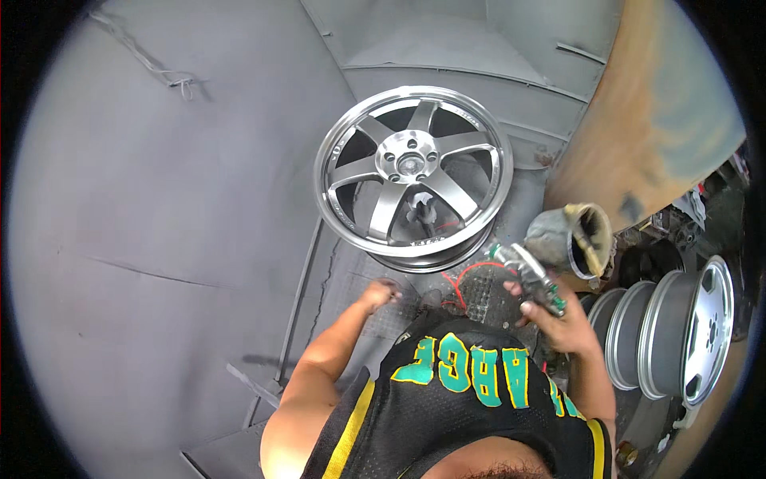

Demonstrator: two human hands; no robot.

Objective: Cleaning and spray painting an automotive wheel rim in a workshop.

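A silver multi-spoke wheel rim point(411, 164) lies face up ahead of me, raised above the floor. My right hand point(550, 319) is wrapped round a metal spray gun point(536, 278) with green fittings, to the right of the rim and apart from it. A grey cup point(550, 235) with a crusted tan edge is right beside the gun; whether they are joined is hard to tell. My left hand point(383, 294) hangs closed just below the rim's near edge, its fingers curled and nothing showing in them.
Grey-coated walls point(191, 184) enclose the left and back. A tan curved panel point(638, 120) rises at the right. More wheel rims point(662, 335) stand on edge at the lower right, near clutter. A red hose point(463, 287) runs below the raised rim.
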